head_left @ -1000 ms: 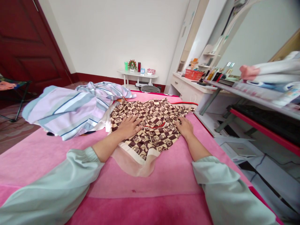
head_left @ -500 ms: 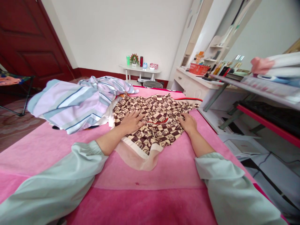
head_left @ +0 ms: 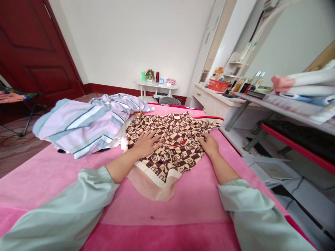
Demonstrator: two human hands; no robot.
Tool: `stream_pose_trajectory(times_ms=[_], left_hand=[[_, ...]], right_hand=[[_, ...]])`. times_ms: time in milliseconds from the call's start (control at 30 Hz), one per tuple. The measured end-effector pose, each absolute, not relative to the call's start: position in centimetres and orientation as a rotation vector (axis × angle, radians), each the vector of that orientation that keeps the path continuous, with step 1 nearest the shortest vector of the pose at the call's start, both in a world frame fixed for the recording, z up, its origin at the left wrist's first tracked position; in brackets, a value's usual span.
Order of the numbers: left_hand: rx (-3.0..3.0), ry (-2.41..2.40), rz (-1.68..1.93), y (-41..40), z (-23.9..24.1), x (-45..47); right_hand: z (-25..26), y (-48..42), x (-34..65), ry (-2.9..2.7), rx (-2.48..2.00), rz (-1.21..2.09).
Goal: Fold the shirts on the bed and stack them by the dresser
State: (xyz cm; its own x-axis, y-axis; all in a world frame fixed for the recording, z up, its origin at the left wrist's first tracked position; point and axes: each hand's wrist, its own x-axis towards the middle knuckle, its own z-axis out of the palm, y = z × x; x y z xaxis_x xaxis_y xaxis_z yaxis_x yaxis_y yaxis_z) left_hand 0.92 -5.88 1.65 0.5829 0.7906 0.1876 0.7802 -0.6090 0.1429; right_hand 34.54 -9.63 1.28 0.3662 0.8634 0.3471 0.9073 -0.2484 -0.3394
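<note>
A brown and cream checked garment (head_left: 171,139) with a thin red trim lies spread on the pink bed cover (head_left: 183,202). My left hand (head_left: 145,143) rests flat on its left part, fingers spread and open. My right hand (head_left: 209,143) lies on the garment's right edge, fingers stretched forward and open. Both arms wear pale green sleeves. A cream border of the garment points toward me between my forearms.
A heap of pink, blue and white striped cloth (head_left: 83,122) lies on the bed to the left. A white dressing table (head_left: 222,99) with a red basket (head_left: 218,84) stands at the right. A small white table (head_left: 155,85) stands by the far wall, a dark red door (head_left: 34,52) at left.
Both hands stay pressed on the checked garment with hardly any shift. The view has swayed a little up and down.
</note>
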Motion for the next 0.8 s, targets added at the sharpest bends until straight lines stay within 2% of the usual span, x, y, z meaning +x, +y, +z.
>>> stream_pose_trajectory(times_ms=[133, 233, 300, 433, 633, 800], left_hand=[[2.758, 1.372, 0.391, -6.2, 1.7, 1.0], [2.748, 1.378, 0.417, -6.4, 1.6, 1.1], [2.729, 1.371, 0.441, -6.5, 1.5, 1.2], [2.647, 1.333, 0.527, -6.4, 1.9, 1.2], [2.275, 0.758, 0.689, -9.9, 4.9, 2.4], [2.437, 0.371, 0.406, -14.1, 4.0, 6.2]], right_hand=[[1.1, -10.1, 35.0, -1.443, -2.026, -0.127], [1.6, -10.3, 34.4, -1.437, -1.854, -0.276], [2.4, -9.7, 33.4, -1.536, -1.714, -0.325], [4.6, -5.8, 30.6, -1.825, -1.581, -0.216], [6.6, 2.7, 27.4, -2.084, -1.792, -0.124], [5.8, 5.3, 25.3, -2.192, -2.066, -0.018]])
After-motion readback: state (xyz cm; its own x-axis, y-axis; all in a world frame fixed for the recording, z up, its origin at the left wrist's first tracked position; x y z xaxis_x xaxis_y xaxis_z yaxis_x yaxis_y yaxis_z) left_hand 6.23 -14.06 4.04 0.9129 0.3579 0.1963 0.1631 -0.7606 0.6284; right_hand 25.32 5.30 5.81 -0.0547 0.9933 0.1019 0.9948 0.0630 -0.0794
